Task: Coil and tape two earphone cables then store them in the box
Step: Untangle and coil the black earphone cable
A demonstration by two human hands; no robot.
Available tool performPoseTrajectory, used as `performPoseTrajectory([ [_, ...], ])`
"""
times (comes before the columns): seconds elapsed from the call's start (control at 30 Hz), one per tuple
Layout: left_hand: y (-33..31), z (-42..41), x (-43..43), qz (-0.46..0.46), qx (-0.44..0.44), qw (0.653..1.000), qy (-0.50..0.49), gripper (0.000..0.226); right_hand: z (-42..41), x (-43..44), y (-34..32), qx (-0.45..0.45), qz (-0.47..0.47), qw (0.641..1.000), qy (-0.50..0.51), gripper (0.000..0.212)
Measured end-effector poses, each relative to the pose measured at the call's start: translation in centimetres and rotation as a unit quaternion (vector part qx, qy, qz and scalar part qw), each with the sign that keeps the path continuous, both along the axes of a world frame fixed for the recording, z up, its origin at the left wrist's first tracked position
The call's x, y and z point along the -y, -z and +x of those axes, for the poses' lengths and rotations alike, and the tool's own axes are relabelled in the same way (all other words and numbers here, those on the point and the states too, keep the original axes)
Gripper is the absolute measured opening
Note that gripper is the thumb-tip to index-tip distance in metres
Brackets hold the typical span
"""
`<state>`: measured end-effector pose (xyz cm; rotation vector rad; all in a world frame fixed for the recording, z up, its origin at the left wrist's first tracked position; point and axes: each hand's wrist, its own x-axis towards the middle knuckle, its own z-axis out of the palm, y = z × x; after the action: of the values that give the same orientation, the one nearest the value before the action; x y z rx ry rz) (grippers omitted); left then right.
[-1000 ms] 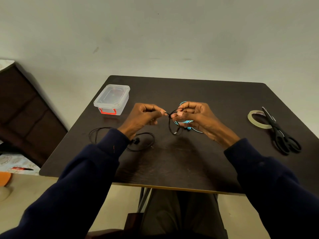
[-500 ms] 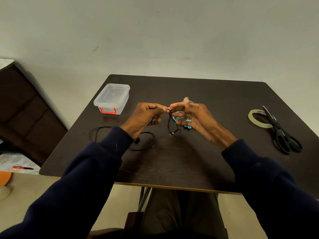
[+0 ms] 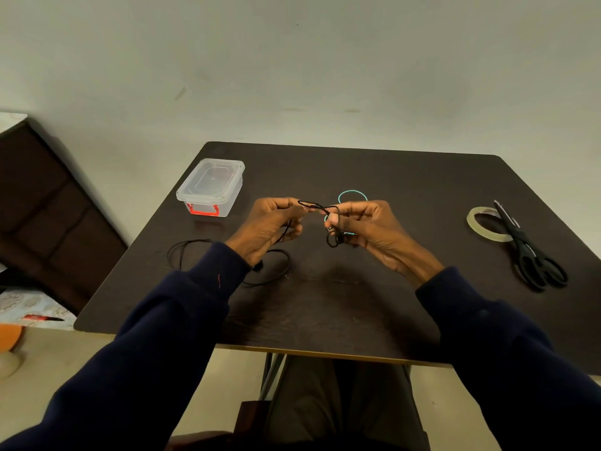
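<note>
My left hand [image 3: 270, 226] and my right hand [image 3: 367, 224] both hold the black earphone cable [image 3: 320, 208] above the middle of the dark table [image 3: 325, 304]. The right hand's fingers are curled round a small coil of it, and the left hand pinches the strand that runs between them. The rest of the black cable lies in loose loops on the table under my left wrist. A light blue earphone cable [image 3: 353, 193] lies on the table behind my right hand, partly hidden. The clear plastic box [image 3: 211, 185] with a red clasp stands lidded at the back left.
A roll of clear tape [image 3: 481, 222] and black scissors [image 3: 530, 252] lie at the table's right side. Dark furniture [image 3: 42, 206] stands to the left of the table. The table's front edge is near my lap.
My hands have moved slightly apart, drawing a short strand of black cable between them. The coil in my right hand has shrunk into a tighter bundle.
</note>
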<state>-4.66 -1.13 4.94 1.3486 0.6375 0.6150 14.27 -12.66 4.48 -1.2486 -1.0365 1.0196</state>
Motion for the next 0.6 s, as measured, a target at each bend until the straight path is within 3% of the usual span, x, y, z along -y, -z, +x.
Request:
performPoseTrajectory([
  [0.27,0.5,0.0,0.6,0.074,-0.029,0.997,-0.022,0.010,0.2,0.0,0.6,0.065,-0.015,0.996,0.053,0.023],
  [0.5,0.3,-0.1,1.2,0.093,-0.015,0.995,-0.031,0.010,0.4,0.3,0.6,0.105,0.021,0.988,0.109,0.007],
  [0.6,0.4,-0.1,1.2,0.111,-0.008,0.993,-0.035,0.010,0.2,0.3,0.6,0.120,0.033,0.987,0.102,0.013],
])
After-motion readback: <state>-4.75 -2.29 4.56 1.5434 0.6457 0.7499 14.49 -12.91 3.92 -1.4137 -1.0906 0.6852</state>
